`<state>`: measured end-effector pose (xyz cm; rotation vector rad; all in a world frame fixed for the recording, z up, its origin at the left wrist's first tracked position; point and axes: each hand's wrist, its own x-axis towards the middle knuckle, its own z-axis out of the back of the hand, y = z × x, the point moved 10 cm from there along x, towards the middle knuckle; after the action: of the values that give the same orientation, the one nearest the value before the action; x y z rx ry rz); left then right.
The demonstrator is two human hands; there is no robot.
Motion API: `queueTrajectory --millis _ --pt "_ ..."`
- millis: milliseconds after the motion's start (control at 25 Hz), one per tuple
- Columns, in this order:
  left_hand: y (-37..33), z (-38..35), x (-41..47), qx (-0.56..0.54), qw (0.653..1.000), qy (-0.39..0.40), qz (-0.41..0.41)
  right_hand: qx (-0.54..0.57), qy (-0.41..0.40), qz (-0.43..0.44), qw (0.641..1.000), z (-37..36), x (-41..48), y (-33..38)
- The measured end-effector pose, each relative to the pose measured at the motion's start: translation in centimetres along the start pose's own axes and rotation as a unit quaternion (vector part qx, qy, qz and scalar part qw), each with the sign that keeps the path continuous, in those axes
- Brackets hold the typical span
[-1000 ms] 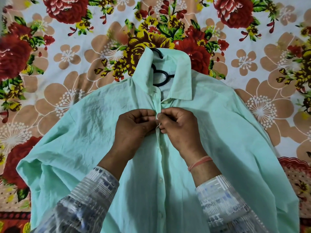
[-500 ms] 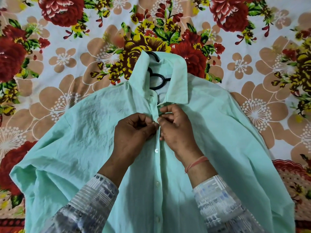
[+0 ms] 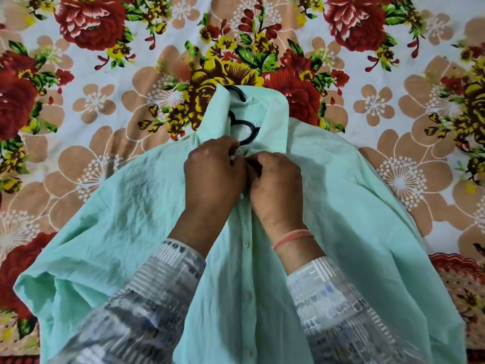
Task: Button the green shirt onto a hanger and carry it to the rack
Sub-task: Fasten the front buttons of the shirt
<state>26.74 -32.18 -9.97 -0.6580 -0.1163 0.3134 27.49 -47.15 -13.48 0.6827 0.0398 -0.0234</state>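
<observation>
Floral bedsheet [image 3: 78,158] fills frame. Green shirt [image 3: 354,219] lies flat on it, centre to lower frame, collar toward top. Black hanger [image 3: 245,127] sits inside the collar opening. Left hand [image 3: 214,174] and right hand [image 3: 278,185] both pinch the placket just below the collar, higher up than a second ago. Lower buttons [image 3: 246,244] fastened.

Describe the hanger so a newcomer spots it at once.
A pale green shirt lies front-up on a floral bedsheet. At its open collar, just above both hands, sits the hanger: thin black loops and a hook tip, the only black thing there.
</observation>
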Motion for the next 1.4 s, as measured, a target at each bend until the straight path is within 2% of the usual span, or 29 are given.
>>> queueTrajectory --millis 160,360,480,560,640,680,760,840,920,1160,1400 --pt "1.1 -1.3 1.0 0.070 0.995 0.038 0.057 0.073 0.041 -0.096 0.992 -0.2 0.7 -1.1" --pt "2.7 -0.5 1.5 0.016 0.993 0.033 0.109 0.043 0.060 -0.165 0.983 -0.7 1.5 -1.5" --pt "2.7 -1.4 2.1 0.031 0.985 0.071 0.153 0.076 0.008 -0.169 0.983 0.3 0.7 -1.9" --pt "2.1 -1.8 2.7 0.064 0.983 0.080 0.154 0.126 -0.041 -0.164 0.978 1.2 -0.6 -2.0" --pt "2.1 -2.1 3.0 0.065 0.982 0.092 0.149 0.138 -0.056 -0.136 0.979 1.4 -1.3 -1.2" --pt "2.5 -2.0 2.8 0.036 0.983 0.091 0.156 0.136 -0.055 -0.119 0.982 1.4 -1.4 -0.8" --pt "4.3 -1.8 1.7 -0.125 0.968 0.073 0.205 0.140 -0.054 -0.107 0.983 1.4 -1.0 -0.3" --pt "6.0 -1.4 -0.5 -0.310 0.913 0.038 0.264 0.146 -0.060 -0.110 0.981 1.7 -0.4 -0.2" --pt "6.1 -1.6 -2.3 -0.408 0.869 0.044 0.275 0.155 -0.060 -0.109 0.980 2.1 0.2 0.0" --pt "5.9 -2.7 -3.9 -0.478 0.836 0.057 0.262 0.250 0.038 -0.157 0.955 0.1 -0.1 -0.6" --pt "5.6 -2.6 -3.6 -0.449 0.861 0.046 0.235 0.389 0.085 -0.233 0.887 -1.0 -1.0 -1.6"
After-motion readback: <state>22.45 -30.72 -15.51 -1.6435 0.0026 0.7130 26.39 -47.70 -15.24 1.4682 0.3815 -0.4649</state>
